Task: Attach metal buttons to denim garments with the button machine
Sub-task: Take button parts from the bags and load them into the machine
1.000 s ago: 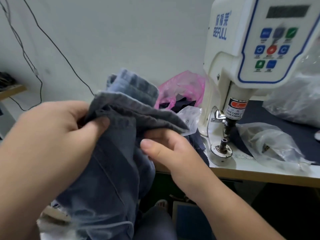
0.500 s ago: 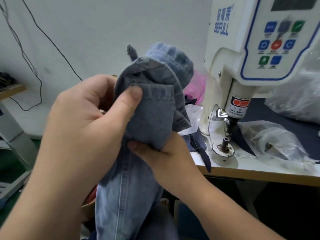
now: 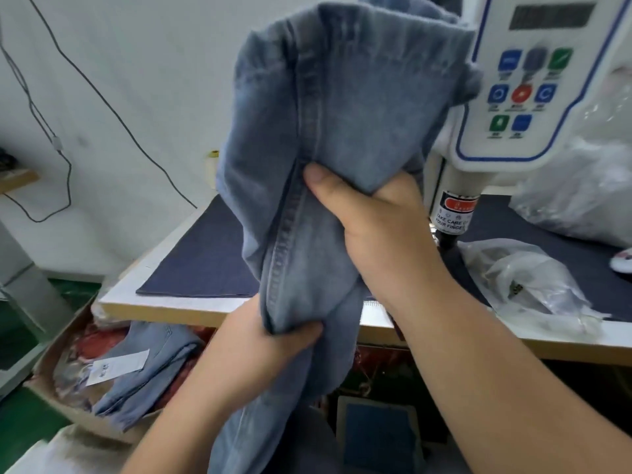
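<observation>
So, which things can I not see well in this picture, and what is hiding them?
- Head view: the white button machine, its pressing point is hidden behind the raised light blue denim garment and the right hand.
- Left hand: fingers behind the denim, only the thumb shows.
- Contents of the clear plastic bag: too small to tell.
- Keypad labels: blurred.

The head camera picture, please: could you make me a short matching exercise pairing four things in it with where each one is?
Things:
1. denim garment
2. folded jeans with paper tag
3. clear plastic bag
4. dark blue mat

Places:
A. in the box below the table
B. flat on the tabletop, left side
C. held up in both hands
D. on the table right of the machine head

Pairs: 1-C, 2-A, 3-D, 4-B
</observation>
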{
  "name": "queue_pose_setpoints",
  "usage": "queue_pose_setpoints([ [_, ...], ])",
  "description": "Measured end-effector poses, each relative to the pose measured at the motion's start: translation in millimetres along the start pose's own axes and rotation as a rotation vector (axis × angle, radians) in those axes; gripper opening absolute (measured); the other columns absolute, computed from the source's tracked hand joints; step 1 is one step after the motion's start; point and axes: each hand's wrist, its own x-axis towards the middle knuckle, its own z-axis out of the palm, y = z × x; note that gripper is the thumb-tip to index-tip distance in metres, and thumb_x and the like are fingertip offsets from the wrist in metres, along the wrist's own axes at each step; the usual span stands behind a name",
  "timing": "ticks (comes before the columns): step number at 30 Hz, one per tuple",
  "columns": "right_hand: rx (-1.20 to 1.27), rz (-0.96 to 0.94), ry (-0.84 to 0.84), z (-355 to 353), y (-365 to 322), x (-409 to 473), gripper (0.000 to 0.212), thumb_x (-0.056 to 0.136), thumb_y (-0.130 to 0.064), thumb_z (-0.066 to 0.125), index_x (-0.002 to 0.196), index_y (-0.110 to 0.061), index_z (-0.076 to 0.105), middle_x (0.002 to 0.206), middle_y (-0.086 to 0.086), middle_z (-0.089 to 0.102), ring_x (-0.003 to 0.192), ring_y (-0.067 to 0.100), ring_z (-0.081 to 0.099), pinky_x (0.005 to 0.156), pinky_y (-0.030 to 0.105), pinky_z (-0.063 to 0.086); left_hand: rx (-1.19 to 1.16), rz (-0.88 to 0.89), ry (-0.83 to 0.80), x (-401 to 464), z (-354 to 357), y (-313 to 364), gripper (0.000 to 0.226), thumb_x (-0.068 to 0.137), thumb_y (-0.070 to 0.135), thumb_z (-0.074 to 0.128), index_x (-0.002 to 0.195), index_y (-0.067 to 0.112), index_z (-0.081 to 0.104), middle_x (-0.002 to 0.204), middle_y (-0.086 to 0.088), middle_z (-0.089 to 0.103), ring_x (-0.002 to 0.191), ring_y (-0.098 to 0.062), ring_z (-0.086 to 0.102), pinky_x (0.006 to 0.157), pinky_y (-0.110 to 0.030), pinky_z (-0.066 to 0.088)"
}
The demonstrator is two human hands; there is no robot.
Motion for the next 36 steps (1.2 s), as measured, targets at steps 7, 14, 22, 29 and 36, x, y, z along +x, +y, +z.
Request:
queue_pose_setpoints([
  [7,-0.109,0.243,-0.337,-1,26,-3,0.063,0.066,-0.031,0.084,0.118,-0.041,0.050,0.112,-0.023,0.068,0.106,-0.006,0.063,0.091,0.018,0.052,-0.421,0.038,0.209,52,-38,27,0.031,0.055,0.027,0.077,0.085,0.019,0.080,0.091,-0.006,0.078,0.088,-0.027,0.075,0.086,-0.048,0.058],
  [14,-0.370,0.349,-0.484,8,53,-47,0.103,0.055,-0.051,0.089,0.136,-0.058,0.026,0.129,-0.037,0.051,0.118,-0.013,0.051,0.097,0.028,0.050,-0.848,0.135,0.086,85,-39,102,0.015,0.091,0.020,0.057,0.085,0.008,0.064,0.081,-0.007,0.071,0.077,-0.014,0.073,0.069,-0.021,0.056],
  [22,-0.267,0.207,-0.122,7,58,-11,0.019,0.081,0.008,0.064,0.097,-0.001,0.060,0.098,0.024,0.067,0.088,0.031,0.066,0.086,0.052,0.052,-0.793,0.157,0.060,84,-43,92,0.028,0.094,0.038,0.062,0.096,0.015,0.079,0.091,-0.006,0.078,0.085,-0.017,0.076,0.061,-0.023,0.058],
  [29,-0.166,0.000,-0.005,12,22,32,0.023,0.079,0.001,0.071,0.086,-0.021,0.067,0.090,0.007,0.075,0.092,0.024,0.072,0.084,0.048,0.058,-0.220,0.306,-0.265,54,-42,12,0.055,0.067,0.035,0.087,0.119,0.032,0.068,0.114,0.009,0.074,0.105,-0.009,0.070,0.075,-0.017,0.056],
  [36,-0.078,0.024,-0.313,21,17,38,0.065,0.082,-0.019,0.077,0.139,-0.020,0.046,0.129,-0.001,0.065,0.119,0.012,0.062,0.103,0.041,0.051,-0.381,0.419,0.126,78,-67,29,0.017,0.081,0.010,0.072,0.095,0.017,0.078,0.098,-0.004,0.078,0.095,-0.023,0.075,0.073,-0.031,0.060],
])
